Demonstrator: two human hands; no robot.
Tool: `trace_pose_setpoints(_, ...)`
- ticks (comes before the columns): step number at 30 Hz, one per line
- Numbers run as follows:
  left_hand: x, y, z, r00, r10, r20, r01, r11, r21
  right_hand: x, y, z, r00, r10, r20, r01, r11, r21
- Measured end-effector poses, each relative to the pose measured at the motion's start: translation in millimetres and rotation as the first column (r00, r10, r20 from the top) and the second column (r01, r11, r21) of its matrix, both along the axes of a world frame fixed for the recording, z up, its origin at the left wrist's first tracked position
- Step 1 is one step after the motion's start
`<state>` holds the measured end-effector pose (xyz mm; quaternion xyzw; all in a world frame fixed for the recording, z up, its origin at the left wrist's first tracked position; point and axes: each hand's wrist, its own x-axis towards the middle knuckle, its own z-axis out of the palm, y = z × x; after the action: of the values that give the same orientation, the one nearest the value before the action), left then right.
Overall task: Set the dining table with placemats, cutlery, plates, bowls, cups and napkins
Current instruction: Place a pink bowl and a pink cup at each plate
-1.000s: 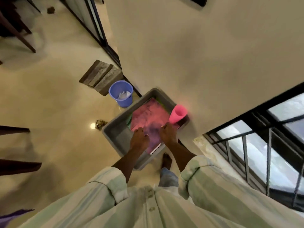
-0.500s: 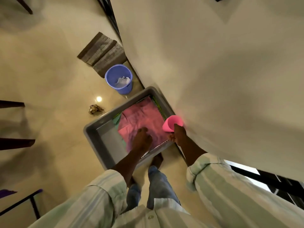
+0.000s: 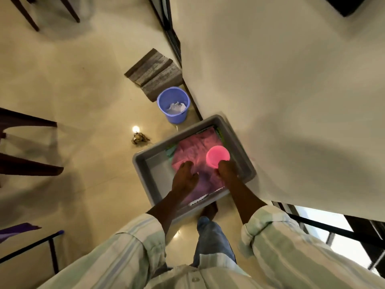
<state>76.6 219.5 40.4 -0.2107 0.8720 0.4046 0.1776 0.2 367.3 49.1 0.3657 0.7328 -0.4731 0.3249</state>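
A grey plastic tub (image 3: 145, 161) stands on the floor against the wall. Inside it lies a crumpled pink cloth (image 3: 193, 147) over a green item (image 3: 170, 152), and a white scalloped edge (image 3: 198, 201) shows at the near side. My left hand (image 3: 184, 178) lies on the pink cloth with its fingers curled into the fabric. My right hand (image 3: 228, 172) holds a pink cup (image 3: 217, 156) by its near side, above the cloth, with its mouth facing up. What lies beneath the cloth is hidden.
A blue bucket (image 3: 174, 105) with white scraps stands just beyond the tub, and a striped doormat (image 3: 155, 73) lies behind it. The cream wall (image 3: 270, 80) runs along the right. Dark chair legs (image 3: 31, 165) jut in at left. A small brown scrap (image 3: 139, 138) lies on the floor.
My right hand has brought the pink cup from the tub's right rim to above the cloth, with its mouth now facing up. My left hand has stayed on the cloth.
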Motion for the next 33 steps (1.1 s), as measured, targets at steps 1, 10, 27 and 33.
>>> trace_pose_setpoints(1, 5.6, -11.2, 4.4, 1.0, 0.019, -0.025, -0.018, 1.0, 0.002, 4.9, -15.2, 7.8, 0.997, 0.063, -0.038, -0.061, 0.997, 0.056)
trace_pose_setpoints(10, 106.5, -222.6, 62.5, 0.926, 0.253, -0.281, -0.174, 0.945, 0.277, 70.5, -251.6, 74.4, 0.746, 0.649, -0.148, -0.628, 0.76, 0.168)
trace_pose_setpoints(27, 229.9, -513.0, 86.2, 0.476, 0.834, -0.279, -0.765, 0.549, 0.337, 150.6, -640.5, 119.6, 0.182, 0.915, -0.361, -0.972, 0.223, 0.075)
trace_pose_setpoints(33, 224.2, -570.8, 76.8, 0.266, 0.936, -0.231, -0.903, 0.326, 0.281, 147.6, -736.4, 117.8, -0.066, 0.812, -0.58, -0.987, 0.034, 0.159)
